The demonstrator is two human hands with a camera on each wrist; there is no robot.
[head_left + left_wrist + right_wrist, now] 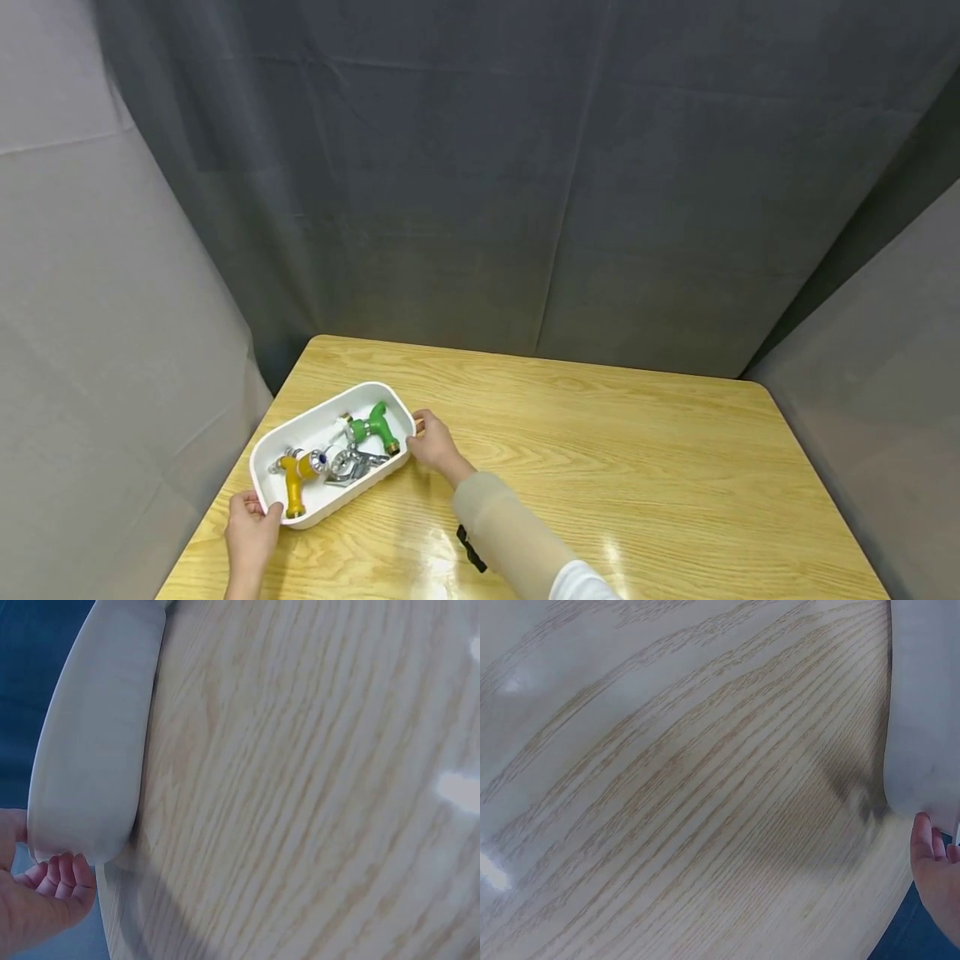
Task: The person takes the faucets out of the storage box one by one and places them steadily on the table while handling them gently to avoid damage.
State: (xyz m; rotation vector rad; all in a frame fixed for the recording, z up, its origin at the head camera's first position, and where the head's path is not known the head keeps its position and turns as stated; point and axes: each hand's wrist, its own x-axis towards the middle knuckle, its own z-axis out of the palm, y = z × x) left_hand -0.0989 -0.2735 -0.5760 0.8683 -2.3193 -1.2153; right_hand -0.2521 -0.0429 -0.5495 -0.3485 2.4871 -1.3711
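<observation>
A white rectangular plastic basin (341,503) sits at a slant on the left part of the table. In it lie a yellow tap (293,487) with a chrome knob, a green tap (378,427) and several chrome pieces (348,465) whose kind is hard to make out. My left hand (251,533) grips the basin's near left end, thumb at the rim and fingers curled beneath the edge in the left wrist view. At the opposite end, my right hand (437,446) holds the rim. The right wrist view shows its fingers against the basin wall (926,750).
The wooden table (637,467) extends to the right of the basin, with glare near its front. A dark grey curtain (480,183) hangs behind it, and light grey cloth (112,333) flanks the left side. A black strap (471,548) hangs by the right forearm.
</observation>
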